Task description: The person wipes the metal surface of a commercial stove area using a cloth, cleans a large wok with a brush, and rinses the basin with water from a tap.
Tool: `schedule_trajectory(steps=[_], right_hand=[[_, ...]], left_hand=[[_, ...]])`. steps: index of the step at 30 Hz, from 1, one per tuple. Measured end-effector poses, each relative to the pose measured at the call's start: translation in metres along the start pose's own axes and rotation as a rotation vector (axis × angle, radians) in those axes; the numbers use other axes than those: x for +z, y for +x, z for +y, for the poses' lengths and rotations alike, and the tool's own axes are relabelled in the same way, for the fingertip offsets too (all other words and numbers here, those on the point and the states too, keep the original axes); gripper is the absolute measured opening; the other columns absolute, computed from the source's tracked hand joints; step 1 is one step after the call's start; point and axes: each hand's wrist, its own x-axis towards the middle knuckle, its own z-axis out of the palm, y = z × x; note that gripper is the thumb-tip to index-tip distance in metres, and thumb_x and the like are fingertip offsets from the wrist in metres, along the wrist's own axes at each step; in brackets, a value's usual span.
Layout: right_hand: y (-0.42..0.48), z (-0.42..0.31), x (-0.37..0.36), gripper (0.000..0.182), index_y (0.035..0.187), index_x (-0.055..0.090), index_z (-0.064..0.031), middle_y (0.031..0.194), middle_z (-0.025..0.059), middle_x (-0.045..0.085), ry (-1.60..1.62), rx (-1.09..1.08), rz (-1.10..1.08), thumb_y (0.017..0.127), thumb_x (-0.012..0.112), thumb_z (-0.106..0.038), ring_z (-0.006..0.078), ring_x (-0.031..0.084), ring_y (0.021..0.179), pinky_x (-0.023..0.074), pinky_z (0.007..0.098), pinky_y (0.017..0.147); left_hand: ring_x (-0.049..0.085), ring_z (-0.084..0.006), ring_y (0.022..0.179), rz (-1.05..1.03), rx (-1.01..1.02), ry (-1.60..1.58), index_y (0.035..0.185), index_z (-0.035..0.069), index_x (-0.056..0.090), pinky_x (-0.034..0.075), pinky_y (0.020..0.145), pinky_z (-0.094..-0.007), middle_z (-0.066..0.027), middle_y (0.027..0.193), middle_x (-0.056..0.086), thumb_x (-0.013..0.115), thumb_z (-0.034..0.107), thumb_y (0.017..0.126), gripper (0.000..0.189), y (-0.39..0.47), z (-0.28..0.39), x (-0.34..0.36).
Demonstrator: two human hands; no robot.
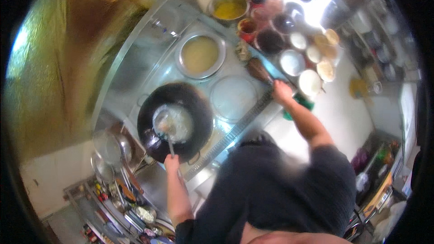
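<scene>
My left hand (172, 163) is closed around the handle of a metal ladle (171, 149). Its bowl rests inside a black wok (198, 135), in cloudy whitish liquid (183, 122) at the bottom. Out to the right, my right hand (282, 91) grips the end of a brown brush-like tool (258, 69) over the stove's edge; blur hides its exact kind. Behind the wok, a round metal pot (222, 56) holds yellowish liquid (200, 54). A round flat cover or plate (234, 98) lies right of the wok on the steel stove (162, 64).
A slatted drain channel (234, 135) runs along the stove's front. Seasoning containers (269, 40) and white bowls (292, 62) crowd the right back. A pan of yellow contents (230, 8) stands behind. Metal strainers (106, 147) and a rack of utensils (125, 206) sit at left.
</scene>
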Motion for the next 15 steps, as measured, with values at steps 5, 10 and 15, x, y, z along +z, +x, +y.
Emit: schedule_trajectory(steps=[5,10,15], right_hand=[[-0.054,-0.048,-0.03,0.042,0.104,0.051,-0.003,0.095,0.0213,0.064,0.317,-0.109,0.05,0.073,0.067,-0.026,0.0403,0.063,0.087,0.0505,0.0482,0.077],[-0.081,-0.155,-0.036,0.045,0.109,0.052,-0.0023,0.092,0.0231,0.064,0.525,-0.452,-0.295,0.074,0.066,-0.027,0.0404,0.063,0.087,0.0506,0.048,0.077],[-0.111,-0.29,-0.023,0.05,0.104,0.059,0.0056,0.083,0.0241,0.066,0.659,-0.607,-0.552,0.075,0.064,-0.035,0.0344,0.067,0.08,0.0537,0.0434,0.073]], left_hand=[[0.063,-0.0408,0.093,0.142,0.003,0.397,0.093,0.003,0.062,0.05,0.079,-0.0492,-0.023,0.094,0.066,0.06,0.036,0.086,0.034,-0.005,0.001,-0.005],[0.062,-0.0392,0.093,0.236,0.058,0.497,0.095,0.003,0.061,0.05,0.079,-0.0492,-0.0209,0.098,0.064,0.06,0.038,0.088,0.037,-0.003,-0.019,0.005],[0.062,-0.0328,0.092,0.177,0.039,-0.175,0.101,0.004,0.061,0.049,0.08,-0.0459,-0.0141,0.104,0.063,0.058,0.043,0.09,0.041,0.012,0.014,0.013]])
